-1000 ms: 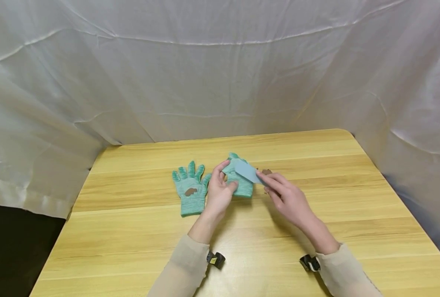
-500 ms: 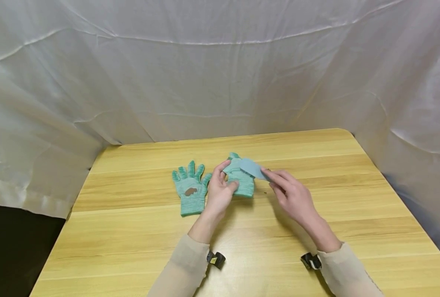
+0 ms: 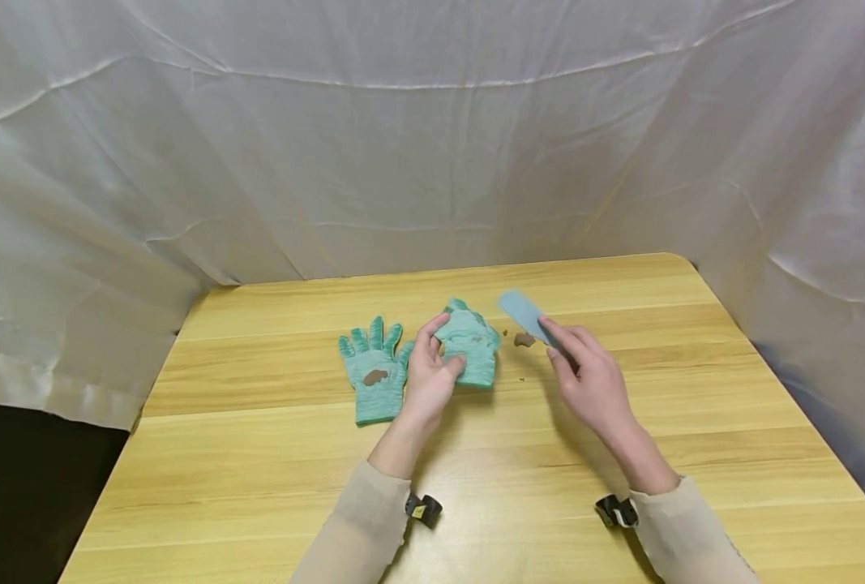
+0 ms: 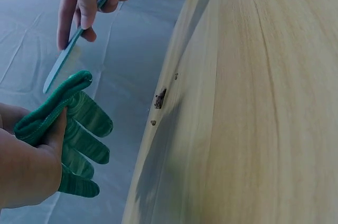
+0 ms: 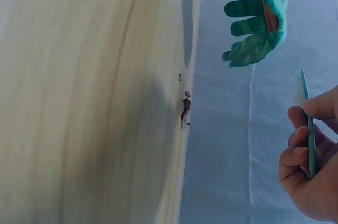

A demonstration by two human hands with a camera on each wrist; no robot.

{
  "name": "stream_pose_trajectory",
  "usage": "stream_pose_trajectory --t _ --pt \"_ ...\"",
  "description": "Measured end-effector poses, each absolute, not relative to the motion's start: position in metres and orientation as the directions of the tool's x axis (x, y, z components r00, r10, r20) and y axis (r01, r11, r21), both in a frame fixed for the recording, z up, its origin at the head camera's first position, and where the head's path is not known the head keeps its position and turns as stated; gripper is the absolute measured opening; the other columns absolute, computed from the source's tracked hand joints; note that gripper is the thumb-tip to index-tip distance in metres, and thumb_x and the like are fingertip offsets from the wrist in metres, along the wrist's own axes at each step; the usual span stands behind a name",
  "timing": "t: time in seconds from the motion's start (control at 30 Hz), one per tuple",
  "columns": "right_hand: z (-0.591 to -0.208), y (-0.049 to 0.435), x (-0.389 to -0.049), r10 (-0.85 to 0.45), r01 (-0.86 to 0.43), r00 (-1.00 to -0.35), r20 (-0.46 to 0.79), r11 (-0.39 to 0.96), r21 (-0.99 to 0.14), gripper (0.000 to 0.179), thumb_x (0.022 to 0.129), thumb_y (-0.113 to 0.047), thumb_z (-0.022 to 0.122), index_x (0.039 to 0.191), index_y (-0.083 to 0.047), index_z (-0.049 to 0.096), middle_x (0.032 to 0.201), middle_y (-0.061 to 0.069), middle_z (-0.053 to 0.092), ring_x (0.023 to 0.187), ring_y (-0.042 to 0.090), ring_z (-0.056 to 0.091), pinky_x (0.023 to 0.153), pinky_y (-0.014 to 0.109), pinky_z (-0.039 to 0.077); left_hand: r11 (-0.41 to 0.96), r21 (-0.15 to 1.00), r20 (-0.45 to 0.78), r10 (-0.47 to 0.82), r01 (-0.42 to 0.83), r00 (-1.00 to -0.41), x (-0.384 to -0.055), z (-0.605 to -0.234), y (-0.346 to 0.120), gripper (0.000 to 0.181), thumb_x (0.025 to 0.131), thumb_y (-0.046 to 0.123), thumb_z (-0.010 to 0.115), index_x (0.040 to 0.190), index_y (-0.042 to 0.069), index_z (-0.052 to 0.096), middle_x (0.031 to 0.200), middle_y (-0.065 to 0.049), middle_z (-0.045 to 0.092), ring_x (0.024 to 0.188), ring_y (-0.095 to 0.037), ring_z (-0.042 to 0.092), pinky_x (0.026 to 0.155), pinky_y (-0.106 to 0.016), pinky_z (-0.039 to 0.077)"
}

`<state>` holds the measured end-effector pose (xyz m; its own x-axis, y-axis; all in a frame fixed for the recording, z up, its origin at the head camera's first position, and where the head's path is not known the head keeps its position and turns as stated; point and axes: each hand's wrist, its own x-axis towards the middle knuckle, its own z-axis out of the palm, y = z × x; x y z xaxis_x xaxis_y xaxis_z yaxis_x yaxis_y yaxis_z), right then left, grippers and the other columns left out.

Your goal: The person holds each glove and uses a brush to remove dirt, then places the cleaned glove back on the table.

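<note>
My left hand (image 3: pixel 432 381) grips a green knit glove (image 3: pixel 473 345) near its cuff, thumb on top and fingers around the side. In the left wrist view the fingers of this glove (image 4: pixel 90 137) hang down above the table. My right hand (image 3: pixel 594 381) holds a flat light-blue brush (image 3: pixel 521 310) by its handle, to the right of the glove and apart from it. A pale patch like short bristles shows faintly on one side of the brush (image 5: pixel 305 89). A second green glove (image 3: pixel 375 397) lies flat on the left, with a brown smear (image 3: pixel 375 377) on its palm.
A brown clump (image 3: pixel 524 340) with small crumbs lies on the wooden table (image 3: pixel 257 487), beneath the brush. Pale grey cloth (image 3: pixel 403 162) hangs behind the table and along both sides. Each wrist wears a small black camera.
My right hand has drawn the brush off the held glove, up and to the right. The brown clump shows again beside it. My left hand and its glove stay nearly in place.
</note>
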<state>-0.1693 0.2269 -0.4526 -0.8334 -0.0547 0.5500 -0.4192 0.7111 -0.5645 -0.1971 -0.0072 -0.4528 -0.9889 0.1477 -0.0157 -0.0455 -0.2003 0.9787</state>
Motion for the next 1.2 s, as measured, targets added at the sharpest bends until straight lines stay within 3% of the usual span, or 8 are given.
stream_pose_trajectory --t 0.23,0.43,0.67,0.83,0.93,1.2 --pt "-0.451 0.223 -0.166 -0.012 -0.396 -0.858 0.513 0.65 -0.648 0.05 0.097 0.005 0.066 0.145 -0.01 0.062 0.111 0.012 0.068 0.069 0.012 0.049 0.056 0.02 0.041 -0.193 0.98 -0.011 0.145 -0.039 -0.989 -0.197 -0.453 -0.008 0.074 0.095 -0.014 0.051 0.16 0.014 0.031 0.174 -0.011 0.003 0.159 -0.034 -0.001 0.121 -0.047 0.029" --pt "-0.453 0.221 -0.165 0.016 -0.356 -0.882 0.47 0.632 -0.689 0.053 0.096 0.001 0.068 0.146 -0.012 0.061 0.107 0.011 0.068 0.069 0.015 0.048 0.058 0.025 0.04 -0.187 0.981 -0.018 0.153 -0.047 -0.988 -0.197 -0.452 -0.008 0.077 0.095 -0.013 0.051 0.163 0.016 0.027 0.174 -0.013 0.001 0.159 -0.033 0.002 0.123 -0.049 0.027" --pt "-0.454 0.22 -0.165 0.002 -0.355 -0.888 0.459 0.632 -0.689 0.052 0.097 0.002 0.065 0.147 -0.011 0.06 0.11 0.013 0.068 0.069 0.016 0.048 0.058 0.025 0.041 -0.192 0.979 -0.038 0.154 -0.067 -0.987 -0.197 -0.452 -0.009 0.077 0.095 -0.009 0.053 0.164 0.014 0.025 0.173 -0.016 0.009 0.159 -0.033 0.008 0.123 -0.051 0.026" --pt "-0.454 0.216 -0.164 -0.014 -0.358 -0.898 0.441 0.607 -0.71 0.051 0.099 0.001 0.064 0.148 -0.01 0.058 0.113 0.016 0.067 0.07 0.016 0.048 0.059 0.025 0.042 -0.207 0.972 -0.085 0.147 -0.115 -0.985 -0.197 -0.451 -0.009 0.083 0.099 -0.001 0.056 0.167 0.011 0.009 0.171 -0.019 0.019 0.157 -0.035 0.02 0.124 -0.051 0.025" --pt "-0.454 0.212 -0.163 -0.021 -0.363 -0.9 0.436 0.59 -0.721 0.05 0.1 0.001 0.063 0.149 -0.009 0.058 0.113 0.017 0.067 0.071 0.017 0.047 0.058 0.025 0.041 -0.222 0.966 -0.101 0.147 -0.133 -0.984 -0.197 -0.451 -0.008 0.087 0.101 0.002 0.056 0.167 0.008 0.0 0.17 -0.021 0.02 0.157 -0.034 0.02 0.125 -0.049 0.024" --pt "-0.452 0.202 -0.164 -0.023 -0.368 -0.915 0.404 0.464 -0.806 0.05 0.102 -0.001 0.063 0.15 -0.009 0.056 0.116 0.018 0.066 0.077 0.017 0.059 0.06 0.022 0.051 -0.249 0.961 -0.081 0.164 -0.121 -0.983 -0.197 -0.452 -0.006 0.084 0.101 0.0 0.055 0.166 0.005 0.002 0.169 -0.022 0.022 0.156 -0.032 0.022 0.125 -0.05 0.024"
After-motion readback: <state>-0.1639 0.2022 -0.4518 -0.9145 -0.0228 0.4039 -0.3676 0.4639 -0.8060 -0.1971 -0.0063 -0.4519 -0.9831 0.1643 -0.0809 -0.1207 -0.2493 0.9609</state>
